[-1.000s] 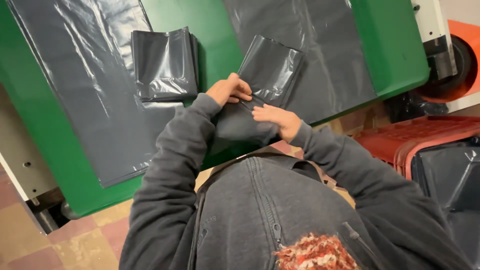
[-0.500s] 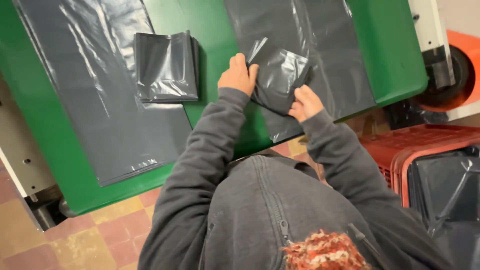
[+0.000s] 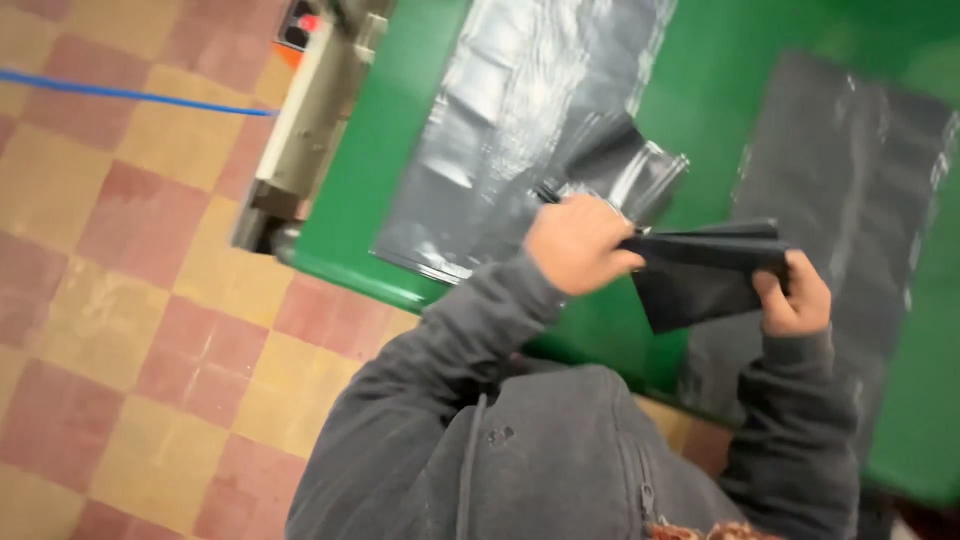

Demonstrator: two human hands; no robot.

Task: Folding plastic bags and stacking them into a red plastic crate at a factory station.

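Folded dark plastic bag (image 3: 705,275) between left hand (image 3: 575,245) and right hand (image 3: 795,295).

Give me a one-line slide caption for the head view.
Both hands, left hand and right hand, hold a folded dark plastic bag above a green table bearing flat plastic sheets.

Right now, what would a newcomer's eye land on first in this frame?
The folded dark grey plastic bag, lifted off the bright green table at centre right, stands out first: the left hand pinches one end, the right hand the other. Behind the left hand a small stack of folded grey bags lies on a flat glossy grey plastic sheet. At left spreads a red and yellow chequered tile floor.
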